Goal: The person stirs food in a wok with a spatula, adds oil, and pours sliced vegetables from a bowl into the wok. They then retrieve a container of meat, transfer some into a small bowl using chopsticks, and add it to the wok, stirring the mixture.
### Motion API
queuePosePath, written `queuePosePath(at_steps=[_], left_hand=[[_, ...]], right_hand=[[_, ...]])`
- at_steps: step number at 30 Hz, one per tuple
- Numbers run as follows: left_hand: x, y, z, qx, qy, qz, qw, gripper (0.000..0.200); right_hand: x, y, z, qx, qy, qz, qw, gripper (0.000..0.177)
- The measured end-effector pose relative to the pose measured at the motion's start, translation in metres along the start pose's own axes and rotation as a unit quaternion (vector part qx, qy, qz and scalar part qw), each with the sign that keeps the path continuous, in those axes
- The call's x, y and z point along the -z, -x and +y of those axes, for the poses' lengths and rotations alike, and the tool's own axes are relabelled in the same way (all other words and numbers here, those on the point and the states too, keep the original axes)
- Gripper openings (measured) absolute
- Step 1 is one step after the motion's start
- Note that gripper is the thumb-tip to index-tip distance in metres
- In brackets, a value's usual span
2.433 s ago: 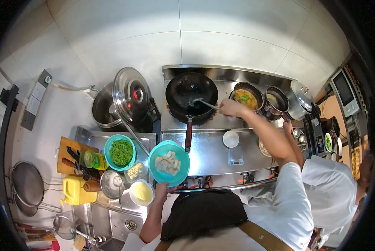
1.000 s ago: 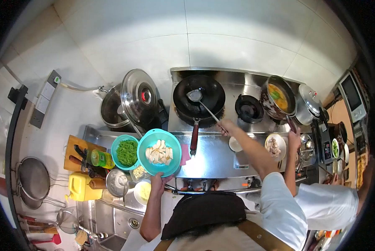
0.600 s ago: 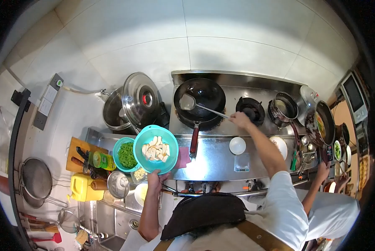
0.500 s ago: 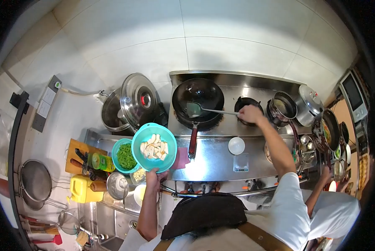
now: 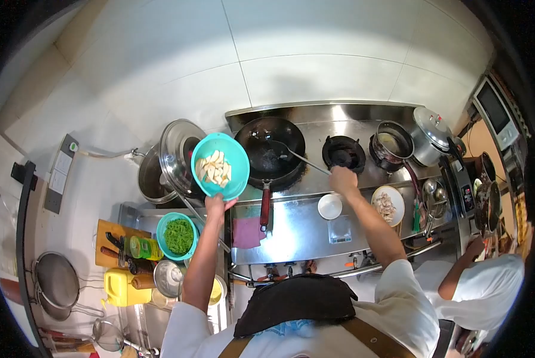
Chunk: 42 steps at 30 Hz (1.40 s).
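My left hand (image 5: 217,207) is closed on the rim of a turquoise bowl (image 5: 239,164), raised and tilted beside the wok. Pale sliced pieces (image 5: 214,168), perhaps mushroom, lie in it. The bowl's right edge comes close to the left rim of the dark wok (image 5: 292,130), which sits on the stove, its red-brown handle (image 5: 266,206) pointing toward me. With my right hand (image 5: 343,180) I grip the long handle of a wok spatula (image 5: 309,162), whose head rests inside the wok.
A white bowl (image 5: 330,206) and a small scale (image 5: 340,229) are on the counter by a plate of sliced food (image 5: 388,206). Left are shredded greens (image 5: 178,236), a yellow jug (image 5: 124,287) and a lidded pot (image 5: 154,174). Another person's sleeve (image 5: 488,286) is at right.
My left hand has lifted the turquoise bowl up and forward toward the wok, uncovering the greens bowl. The spatula has shifted within the wok. The whole view has swung slightly right.
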State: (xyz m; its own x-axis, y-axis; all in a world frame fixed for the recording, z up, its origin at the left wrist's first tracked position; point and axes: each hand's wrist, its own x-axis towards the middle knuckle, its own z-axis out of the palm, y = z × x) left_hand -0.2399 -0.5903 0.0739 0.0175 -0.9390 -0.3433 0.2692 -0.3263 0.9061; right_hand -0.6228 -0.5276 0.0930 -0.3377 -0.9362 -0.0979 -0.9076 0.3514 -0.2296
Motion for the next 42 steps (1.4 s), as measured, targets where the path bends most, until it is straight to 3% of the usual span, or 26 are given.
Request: queuePosePath(at_steps=[5,6,7,8,9,11,13,15,16,21,24,27,28,29,30,31,32,35,39,40,41,42], left_hand=[[-0.046,-0.079,0.002,-0.083,-0.132,-0.024,0.987,0.057],[-0.057,-0.082,0.004,-0.084,-0.138,-0.034,0.986,0.057],[-0.070,-0.083,0.006,-0.083,-0.184,0.026,0.979,0.062],[-0.082,-0.083,0.007,-0.081,-0.229,0.085,0.966,0.069],[-0.087,-0.087,0.005,-0.081,-0.236,0.074,0.966,0.069],[-0.095,-0.097,0.002,-0.060,-0.382,0.082,0.918,0.081],[-0.101,-0.116,-0.011,-0.043,-0.457,0.082,0.885,0.091],[-0.107,-0.118,-0.020,-0.260,-0.572,0.100,0.772,0.099],[-0.113,-0.115,-0.021,-0.304,-0.576,0.093,0.753,0.102],[-0.140,-0.096,0.014,-0.271,-0.639,0.048,0.718,0.103],[-0.135,-0.099,0.028,-0.372,-0.650,0.037,0.662,0.100],[-0.130,-0.092,0.038,-0.355,-0.636,0.029,0.684,0.097],[-0.121,-0.107,0.027,-0.436,-0.578,0.066,0.687,0.090],[-0.111,-0.124,0.021,-0.435,-0.578,0.067,0.687,0.090],[-0.111,-0.127,0.026,-0.273,-0.472,0.042,0.837,0.087],[-0.110,-0.128,0.028,-0.096,-0.336,0.015,0.937,0.083],[-0.107,-0.125,0.027,-0.096,-0.265,0.017,0.959,0.078],[-0.096,-0.124,0.032,-0.105,-0.203,-0.034,0.973,0.077],[-0.100,-0.112,0.037,-0.162,-0.148,-0.018,0.975,0.083],[-0.094,-0.132,0.020,-0.343,-0.342,0.046,0.874,0.085],[-0.081,-0.137,0.003,-0.485,-0.512,0.108,0.701,0.087],[-0.090,-0.119,0.009,-0.436,-0.530,0.085,0.722,0.092]], right_hand=[[-0.051,0.019,0.012,-0.070,-0.082,-0.070,0.992,0.020],[-0.047,0.026,0.014,-0.076,-0.256,-0.150,0.952,0.022],[-0.040,0.034,0.014,-0.077,-0.421,-0.221,0.876,0.024],[-0.035,0.044,0.012,-0.079,-0.425,-0.201,0.879,0.023],[-0.043,0.050,0.013,-0.088,-0.432,-0.195,0.876,0.023],[-0.054,0.057,0.013,-0.044,-0.470,-0.109,0.875,0.025],[-0.053,0.060,0.012,-0.085,-0.455,-0.137,0.876,0.026],[-0.059,0.056,0.008,-0.032,-0.346,-0.053,0.936,0.032],[-0.058,0.055,0.008,-0.040,-0.322,-0.063,0.944,0.034],[-0.041,0.063,0.000,-0.071,-0.258,-0.040,0.963,0.031],[-0.027,0.068,0.001,-0.072,-0.230,-0.023,0.970,0.031],[-0.017,0.070,0.002,-0.061,-0.220,-0.009,0.973,0.031],[-0.013,0.072,0.001,-0.057,-0.208,-0.011,0.977,0.031],[-0.009,0.073,0.000,-0.056,-0.207,-0.012,0.977,0.031],[-0.006,0.073,-0.001,-0.055,-0.201,-0.018,0.978,0.032],[-0.004,0.074,-0.002,-0.053,-0.195,-0.024,0.979,0.032],[-0.003,0.074,-0.002,-0.049,-0.194,-0.024,0.979,0.032],[-0.004,0.076,-0.002,-0.037,-0.185,-0.015,0.982,0.033],[-0.009,0.074,-0.003,-0.013,-0.154,-0.006,0.988,0.033],[-0.012,0.076,-0.004,-0.009,-0.144,-0.011,0.990,0.033],[-0.017,0.084,-0.007,-0.008,-0.142,-0.022,0.990,0.033],[-0.016,0.081,-0.009,-0.004,-0.138,-0.014,0.990,0.031]])
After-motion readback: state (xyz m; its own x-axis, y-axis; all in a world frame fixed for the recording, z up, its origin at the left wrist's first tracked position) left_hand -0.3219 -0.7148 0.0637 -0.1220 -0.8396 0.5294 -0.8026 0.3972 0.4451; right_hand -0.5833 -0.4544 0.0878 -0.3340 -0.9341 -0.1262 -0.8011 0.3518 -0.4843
